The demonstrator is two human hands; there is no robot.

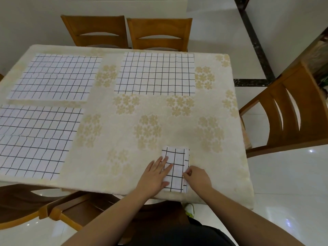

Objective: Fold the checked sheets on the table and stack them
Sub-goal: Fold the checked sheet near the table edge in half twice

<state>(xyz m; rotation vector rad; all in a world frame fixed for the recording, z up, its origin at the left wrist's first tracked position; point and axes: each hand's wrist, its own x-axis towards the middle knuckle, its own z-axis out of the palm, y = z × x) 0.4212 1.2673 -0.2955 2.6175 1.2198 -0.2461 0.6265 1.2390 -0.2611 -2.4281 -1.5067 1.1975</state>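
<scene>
1. Table: rectangular, covered by a cream cloth with pale gold flower clusters
2. Two wooden chairs: side by side at the far edge, backs to a plain white wall
3. Wooden chair: at the right side
4. Floor: glossy white tile, dark inlaid strip, small light reflections

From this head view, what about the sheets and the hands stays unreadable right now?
- Folded sheet: its left part lies under the left hand; the layer count is not readable.
- Right hand: fingertips curl at the sheet's right edge; the grip is hidden.
- Near-left flat sheet: cut off by the frame's left edge.
- Table: legs hidden under the tablecloth.
</scene>
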